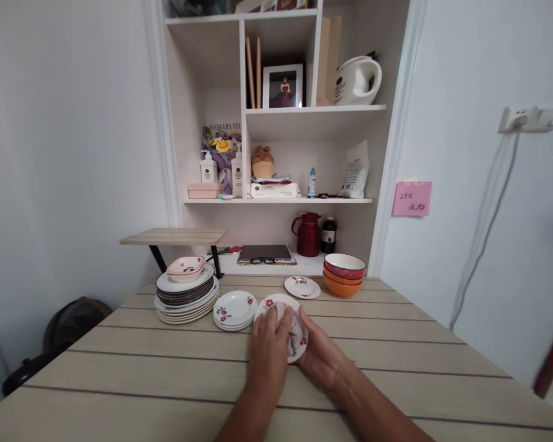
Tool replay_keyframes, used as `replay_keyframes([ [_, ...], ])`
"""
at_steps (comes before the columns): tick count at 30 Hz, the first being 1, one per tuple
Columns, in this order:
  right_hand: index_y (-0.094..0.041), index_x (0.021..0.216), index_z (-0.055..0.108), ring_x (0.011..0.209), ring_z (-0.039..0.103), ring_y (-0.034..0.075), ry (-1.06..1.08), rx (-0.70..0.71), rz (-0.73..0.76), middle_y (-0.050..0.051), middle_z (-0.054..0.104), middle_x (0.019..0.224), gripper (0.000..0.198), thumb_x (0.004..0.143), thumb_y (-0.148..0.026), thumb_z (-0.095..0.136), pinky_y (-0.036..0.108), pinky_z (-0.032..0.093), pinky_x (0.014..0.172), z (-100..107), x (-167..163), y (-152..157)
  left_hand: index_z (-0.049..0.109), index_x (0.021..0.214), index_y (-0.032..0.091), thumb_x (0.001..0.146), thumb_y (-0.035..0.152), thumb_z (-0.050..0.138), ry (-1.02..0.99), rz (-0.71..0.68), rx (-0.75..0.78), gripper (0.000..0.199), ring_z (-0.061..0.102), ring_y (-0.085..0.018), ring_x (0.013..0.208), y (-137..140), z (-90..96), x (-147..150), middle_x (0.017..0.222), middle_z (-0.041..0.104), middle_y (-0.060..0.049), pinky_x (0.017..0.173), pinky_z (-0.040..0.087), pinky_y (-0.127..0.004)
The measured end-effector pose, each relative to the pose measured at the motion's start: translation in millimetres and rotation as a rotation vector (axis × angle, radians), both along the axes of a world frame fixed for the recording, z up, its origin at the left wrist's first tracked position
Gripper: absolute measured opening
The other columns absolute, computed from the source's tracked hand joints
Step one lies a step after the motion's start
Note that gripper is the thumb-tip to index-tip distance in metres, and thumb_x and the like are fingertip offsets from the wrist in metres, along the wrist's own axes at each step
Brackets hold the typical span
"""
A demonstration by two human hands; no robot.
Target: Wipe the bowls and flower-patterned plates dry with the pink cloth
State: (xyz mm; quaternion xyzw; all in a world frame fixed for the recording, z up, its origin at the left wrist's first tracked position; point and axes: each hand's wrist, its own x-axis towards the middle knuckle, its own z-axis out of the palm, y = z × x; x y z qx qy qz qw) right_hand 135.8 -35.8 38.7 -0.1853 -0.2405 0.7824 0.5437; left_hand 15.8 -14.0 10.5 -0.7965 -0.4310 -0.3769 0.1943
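Note:
My right hand (320,350) grips the right edge of a small white plate with red flowers (270,302), which is tilted toward me above the table. My left hand (270,344) presses a pale, crumpled cloth (294,328) onto the plate's face, fingers bent over it. Just left of the plate lies a short stack of matching flowered plates (234,307). Behind it rests a single flowered plate (303,287). The lower part of the held plate is partly covered by my hands and the cloth.
A tall stack of plates (187,310) topped by square bowls (185,267) stands at the left, near a small raised wooden stand (175,236). Orange and red bowls (343,279) are stacked at the back right. A red jug (308,234) and a closed laptop (265,252) sit behind the slatted table (396,380).

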Motion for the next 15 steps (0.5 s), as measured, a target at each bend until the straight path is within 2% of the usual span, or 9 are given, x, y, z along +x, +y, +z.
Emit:
replay_keyframes([
  [2,-0.012,0.123,0.064,0.109,0.068,0.023,-0.013,0.012,0.008,0.012,0.074,0.115,0.048,0.093,-0.049,0.056,0.037,0.046,0.101,-3.2,-7.6,-2.3,0.042,0.145,0.026,0.086,0.005,0.054,-0.048,0.073,-0.015,0.064,0.055,-0.026,0.125,4.6,1.9,-5.6,0.134,0.06,-0.011,0.103,0.044,-0.046],
  [5,-0.011,0.122,0.064,0.1,0.07,0.024,-0.057,0.019,0.011,0.013,0.076,0.109,0.047,0.093,-0.048,0.057,0.039,0.048,0.097,-6.7,-14.7,-3.1,0.038,0.147,0.018,0.092,0.014,0.05,-0.183,0.245,-0.082,0.056,0.061,-0.026,0.116,13.0,1.4,-16.4,0.13,0.062,-0.015,0.093,0.05,-0.041],
  [8,-0.013,0.123,0.063,0.094,0.071,0.024,-0.072,0.022,-0.038,0.012,0.077,0.107,0.046,0.092,-0.047,0.058,0.04,0.05,0.093,-4.9,-12.7,-0.8,0.043,0.143,0.013,0.094,0.02,0.05,-0.208,0.329,-0.163,0.049,0.065,-0.026,0.105,18.4,-0.8,-24.4,0.122,0.065,-0.016,0.084,0.052,-0.039],
  [11,-0.014,0.119,0.065,0.094,0.072,0.023,-0.05,0.011,-0.116,0.011,0.078,0.103,0.043,0.092,-0.047,0.058,0.039,0.051,0.091,0.4,-2.3,3.1,0.049,0.138,0.015,0.092,0.017,0.054,-0.12,0.233,-0.182,0.046,0.063,-0.026,0.11,15.4,-3.0,-20.2,0.123,0.065,-0.014,0.09,0.051,-0.04],
  [15,-0.013,0.1,0.071,0.081,0.072,0.021,-0.044,-0.067,-0.162,0.01,0.079,0.089,0.039,0.091,-0.049,0.06,0.033,0.053,0.081,2.2,12.5,6.4,0.049,0.138,0.022,0.087,0.012,0.06,0.03,-0.027,-0.062,0.054,0.059,-0.024,0.119,-0.9,-8.7,2.7,0.134,0.059,-0.01,0.101,0.048,-0.042],
])
